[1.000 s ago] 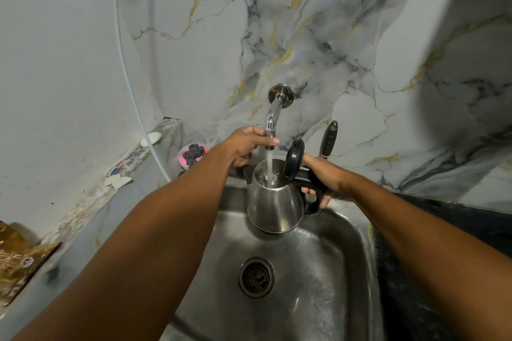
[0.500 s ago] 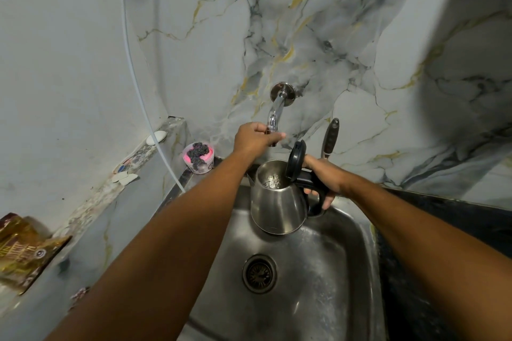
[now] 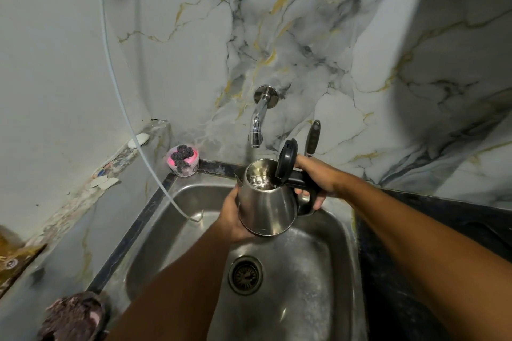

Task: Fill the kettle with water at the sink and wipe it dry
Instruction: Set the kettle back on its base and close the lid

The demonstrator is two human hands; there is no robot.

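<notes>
So the left hand (image 3: 231, 219) is off the tap now and cupped against the lower left side of the steel kettle (image 3: 266, 202). A second ago it was up at the spout with water running into the kettle, and now there's no stream at all. I'd read that as the fill step being done and the tap shut off, with the wipe-dry part up next.

The left fingers themselves are hidden behind the kettle body, so I can't tell how far they're spread. Only the palm and heel of the hand show, pressed to the metal near the base.

The right hand (image 3: 315, 180) is wrapped around the black handle (image 3: 303, 188), fingers curled shut through the loop, with the fingertips (image 3: 315, 203) poking out the far side.

The kettle is held in the air over the sink basin (image 3: 318, 271), just below and slightly right of the chrome tap (image 3: 256, 130), not touching it. It's tipped a little toward the spout side. The black lid (image 3: 286, 159) stands flipped open, and you can see something glinting inside, probably water.

Off to the left there's a pink tub with a dark scrubber (image 3: 182, 160) on the corner ledge, and a thin white hose (image 3: 155, 174) dangling into the basin. No cloth is clearly in sight for the drying, so that still needs finding.
</notes>
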